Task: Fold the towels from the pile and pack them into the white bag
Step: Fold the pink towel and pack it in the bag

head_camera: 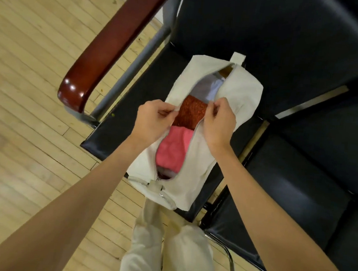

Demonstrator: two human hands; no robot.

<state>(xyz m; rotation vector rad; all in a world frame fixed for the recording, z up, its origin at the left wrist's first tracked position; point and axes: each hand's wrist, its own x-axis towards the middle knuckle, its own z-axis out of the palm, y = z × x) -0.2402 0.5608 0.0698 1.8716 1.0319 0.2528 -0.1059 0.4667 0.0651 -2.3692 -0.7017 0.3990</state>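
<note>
White canvas bag lies on the black chair seat, packed with pink towel, rust towel and pale towel; my left hand and right hand each pinch an opening edge; I judge drawing both edges together evenly will ease zipping

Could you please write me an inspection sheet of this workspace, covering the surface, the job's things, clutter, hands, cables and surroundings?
Surface: black chair seat, with the white bag lying on it.
Job's things: bag unzipped; inside, a pink towel, an orange-red towel and a pale lilac towel in a row. No pile of towels in view.
Clutter: nothing seen.
Hands: left hand pinches the left edge of the opening; right hand pinches the right edge.
Cables: nothing seen.
Surroundings: wooden armrest, light wood floor, a second black seat to the right.
</note>
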